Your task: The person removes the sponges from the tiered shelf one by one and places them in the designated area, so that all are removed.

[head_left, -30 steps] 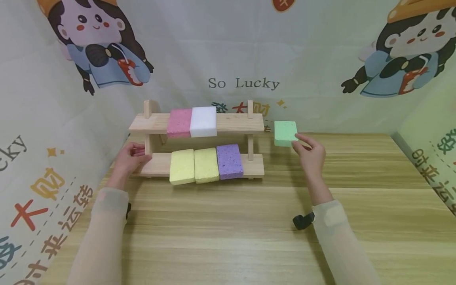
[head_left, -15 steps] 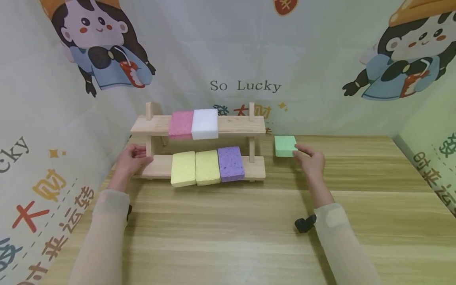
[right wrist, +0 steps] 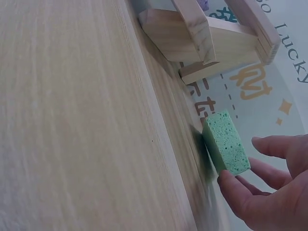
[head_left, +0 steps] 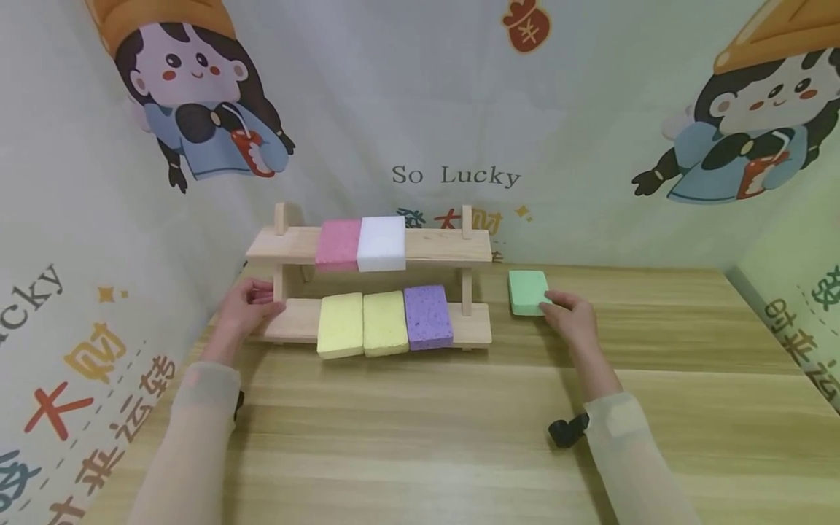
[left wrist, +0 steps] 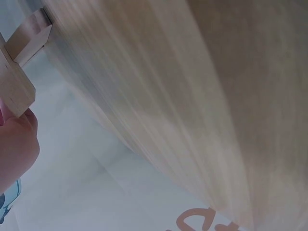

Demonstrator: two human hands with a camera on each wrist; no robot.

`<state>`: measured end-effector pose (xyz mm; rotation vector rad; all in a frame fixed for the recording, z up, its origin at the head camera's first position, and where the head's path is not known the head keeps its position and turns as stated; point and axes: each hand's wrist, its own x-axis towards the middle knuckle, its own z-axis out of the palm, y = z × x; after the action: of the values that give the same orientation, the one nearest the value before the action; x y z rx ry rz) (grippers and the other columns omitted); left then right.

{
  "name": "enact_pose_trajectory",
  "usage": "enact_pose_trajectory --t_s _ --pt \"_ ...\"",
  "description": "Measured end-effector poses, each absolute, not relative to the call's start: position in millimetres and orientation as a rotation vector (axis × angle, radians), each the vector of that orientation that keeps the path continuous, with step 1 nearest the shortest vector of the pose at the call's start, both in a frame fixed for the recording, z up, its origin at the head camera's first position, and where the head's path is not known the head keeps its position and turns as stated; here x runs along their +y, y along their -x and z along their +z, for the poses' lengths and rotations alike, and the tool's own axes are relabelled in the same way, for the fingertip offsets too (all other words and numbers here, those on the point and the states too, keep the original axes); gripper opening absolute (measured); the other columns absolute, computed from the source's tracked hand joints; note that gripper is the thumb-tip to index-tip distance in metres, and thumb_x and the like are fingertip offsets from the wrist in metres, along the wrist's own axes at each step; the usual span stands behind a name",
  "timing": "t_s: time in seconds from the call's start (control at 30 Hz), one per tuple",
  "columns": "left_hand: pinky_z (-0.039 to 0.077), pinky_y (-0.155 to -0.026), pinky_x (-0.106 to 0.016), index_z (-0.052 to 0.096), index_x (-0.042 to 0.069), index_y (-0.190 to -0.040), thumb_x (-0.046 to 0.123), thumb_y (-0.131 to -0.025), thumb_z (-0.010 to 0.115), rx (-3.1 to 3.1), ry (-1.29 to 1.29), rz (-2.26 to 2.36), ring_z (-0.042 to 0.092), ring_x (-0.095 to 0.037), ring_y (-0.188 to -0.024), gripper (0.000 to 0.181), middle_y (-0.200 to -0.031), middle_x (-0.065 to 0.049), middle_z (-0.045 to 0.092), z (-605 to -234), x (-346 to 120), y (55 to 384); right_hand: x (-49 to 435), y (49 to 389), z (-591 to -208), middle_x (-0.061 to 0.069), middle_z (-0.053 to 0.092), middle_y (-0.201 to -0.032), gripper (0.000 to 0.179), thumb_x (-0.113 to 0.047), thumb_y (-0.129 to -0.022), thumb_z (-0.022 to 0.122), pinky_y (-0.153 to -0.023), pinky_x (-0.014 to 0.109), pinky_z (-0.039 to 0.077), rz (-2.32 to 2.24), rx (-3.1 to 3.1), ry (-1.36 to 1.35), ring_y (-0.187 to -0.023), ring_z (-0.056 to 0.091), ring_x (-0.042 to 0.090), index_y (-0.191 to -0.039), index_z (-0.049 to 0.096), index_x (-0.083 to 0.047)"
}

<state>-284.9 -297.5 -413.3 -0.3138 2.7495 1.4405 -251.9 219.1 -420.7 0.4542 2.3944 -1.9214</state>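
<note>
A two-tier wooden shelf (head_left: pixel 446 246) stands on the table. My left hand (head_left: pixel 248 310) grips its left end by the lower board and post; in the left wrist view part of that hand (left wrist: pixel 17 149) shows against the wood. Off the shelf's right end, my right hand (head_left: pixel 572 319) pinches a light green sponge (head_left: pixel 528 292) by its right edge. The right wrist view shows this sponge (right wrist: pixel 226 144) low over the table with a shadow beside it; whether it touches the tabletop I cannot tell.
Pink (head_left: pixel 337 244) and white (head_left: pixel 382 243) sponges lie side by side on the upper board. Two yellow sponges (head_left: pixel 340 324) and a purple one (head_left: pixel 429 316) lean in a row on the lower board. A printed cloth (head_left: pixel 577 146) hangs behind the table (head_left: pixel 407 430).
The green sponge has come down from beside the upper board to near the tabletop, still in my right hand. My left hand keeps its hold. The head view has tilted upward slightly.
</note>
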Motion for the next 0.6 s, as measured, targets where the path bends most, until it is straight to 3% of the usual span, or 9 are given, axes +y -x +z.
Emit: enact_pose_trajectory --t_s 0.17,0.4,0.47,0.6 --pt "0.044 -0.08 -0.016 0.048 -0.002 -0.132 0.012 -0.092 0.07 2.764 0.3 1.421 0.056 -0.023 -0.112 0.047 -0.132 -0.022 0.056 -414.9 -294.8 283.7 222.9 251.5 -426.2 0.025 0.041 -0.153 0.048 -0.012 -0.101 0.054 -0.084 0.008 0.05 -1.858 2.418 -0.41 -0.13 0.05 0.028 -0.144 0.044 0.007" --pt "0.043 -0.082 -0.02 0.047 -0.003 -0.133 0.012 -0.093 0.068 2.756 0.289 1.434 0.055 -0.028 -0.117 0.047 -0.133 -0.025 0.054 -418.8 -294.6 283.2 224.3 248.8 -428.2 0.027 0.037 -0.154 0.051 -0.015 -0.102 0.053 -0.109 0.033 0.046 -1.815 2.429 -0.397 -0.137 0.044 0.034 -0.147 0.04 0.005" --pt "0.043 -0.083 -0.02 0.047 -0.004 -0.133 0.011 -0.093 0.068 2.761 0.291 1.435 0.055 -0.029 -0.118 0.047 -0.134 -0.025 0.054 -418.0 -295.1 284.4 225.2 249.4 -425.6 0.028 0.036 -0.154 0.053 -0.016 -0.102 0.052 -0.108 0.03 0.047 -1.804 2.426 -0.377 -0.137 0.044 0.034 -0.148 0.037 0.006" --pt "0.043 -0.085 -0.021 0.046 -0.005 -0.134 0.011 -0.093 0.069 2.77 0.264 1.442 0.054 -0.03 -0.119 0.049 -0.136 -0.027 0.052 -415.1 -296.5 285.7 225.7 250.1 -420.3 0.031 0.034 -0.154 0.057 -0.015 -0.102 0.053 -0.091 0.015 0.051 -1.794 2.416 -0.363 -0.132 0.047 0.032 -0.15 0.031 0.008"
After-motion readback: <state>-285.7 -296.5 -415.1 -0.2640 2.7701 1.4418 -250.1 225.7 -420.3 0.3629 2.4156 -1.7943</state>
